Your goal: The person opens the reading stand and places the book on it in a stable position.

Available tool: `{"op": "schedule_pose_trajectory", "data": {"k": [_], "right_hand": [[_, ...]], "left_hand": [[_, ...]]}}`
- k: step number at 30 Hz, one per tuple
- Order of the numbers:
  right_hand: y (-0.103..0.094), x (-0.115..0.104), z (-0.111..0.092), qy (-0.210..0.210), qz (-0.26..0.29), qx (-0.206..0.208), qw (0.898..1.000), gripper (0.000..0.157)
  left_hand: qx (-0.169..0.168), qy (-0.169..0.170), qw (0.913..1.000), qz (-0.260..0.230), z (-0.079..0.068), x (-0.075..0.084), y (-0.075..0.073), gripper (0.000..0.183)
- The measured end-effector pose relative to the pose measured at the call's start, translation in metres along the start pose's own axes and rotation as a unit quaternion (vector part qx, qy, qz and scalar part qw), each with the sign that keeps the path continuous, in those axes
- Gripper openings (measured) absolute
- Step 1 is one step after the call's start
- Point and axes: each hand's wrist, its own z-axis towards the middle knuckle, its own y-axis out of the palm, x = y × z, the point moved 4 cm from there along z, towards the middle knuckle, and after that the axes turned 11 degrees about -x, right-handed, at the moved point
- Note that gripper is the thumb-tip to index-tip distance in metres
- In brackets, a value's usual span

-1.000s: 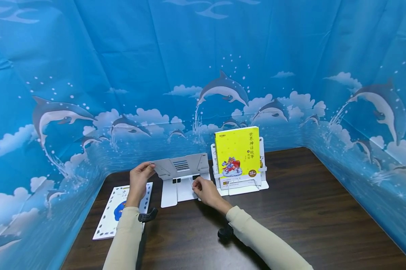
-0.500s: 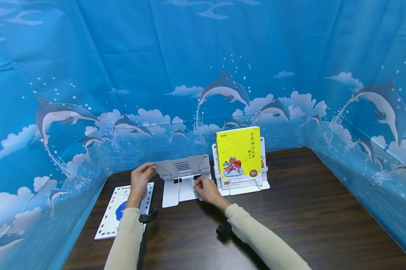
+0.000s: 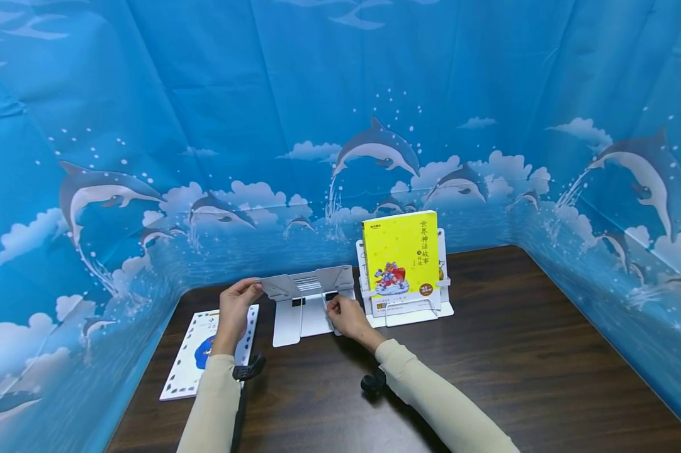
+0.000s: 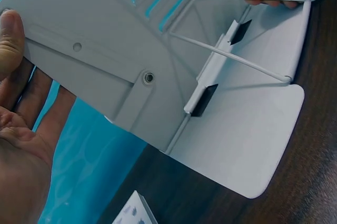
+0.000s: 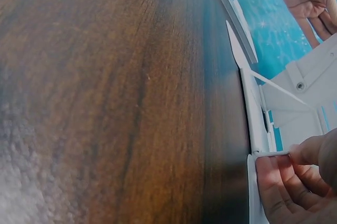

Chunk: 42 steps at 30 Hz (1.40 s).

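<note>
A white book stand (image 3: 314, 316) is on the dark wood-grained tabletop (image 3: 488, 346), its slotted back plate (image 4: 105, 45) raised at a slant over a flat, round-cornered base with black pads (image 4: 204, 100) at the hinge. A bent wire frame (image 4: 231, 57) runs above the base. At the stand's left upper corner, the left hand (image 3: 238, 308) pinches the plate, thumb in front and fingers behind. At the stand's right side, the right hand (image 3: 347, 316) pinches the wire frame between thumb and curled fingers, hiding part of the base.

Right of the stand, a yellow book (image 3: 399, 251) reading 世界神话故事 leans upright on a second stand (image 3: 411, 319); its smaller print is illegible. Left of the stand, a white book (image 3: 184, 362) with a blue picture lies flat, partly covered by the left forearm; its lettering is too small. Behind the stand hangs a blue dolphin-printed curtain (image 3: 295, 126).
</note>
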Motion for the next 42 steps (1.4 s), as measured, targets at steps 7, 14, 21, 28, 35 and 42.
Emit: {"op": "schedule_pose_trajectory", "data": {"k": [7,14,21,28,35,42], "right_hand": [[0.001,0.001,0.001,0.004,0.001,0.002,1.0,0.006],[-0.003,0.002,-0.004,0.001,0.01,0.004,1.0,0.005],[-0.028,-0.001,-0.017,-0.046,0.041,0.064,0.996,0.005],[-0.073,-0.022,-0.043,-0.092,0.034,0.162,0.982,0.006],[-0.111,-0.048,-0.05,-0.117,-0.008,0.197,0.973,0.015],[-0.114,-0.059,-0.039,-0.134,-0.103,0.153,0.974,0.016]], "left_hand": [[-0.002,0.01,0.9999,0.001,-0.004,-0.004,0.0,0.022],[-0.003,0.014,0.9999,-0.001,-0.005,-0.006,0.002,0.03],[-0.002,0.043,0.9991,0.005,-0.009,-0.003,0.003,0.028],[-0.014,0.045,0.9988,0.017,-0.015,-0.002,0.001,0.033],[-0.007,0.057,0.9983,-0.002,-0.017,0.001,-0.001,0.034],[0.002,0.068,0.9975,0.016,-0.013,0.004,0.003,0.027]]}}
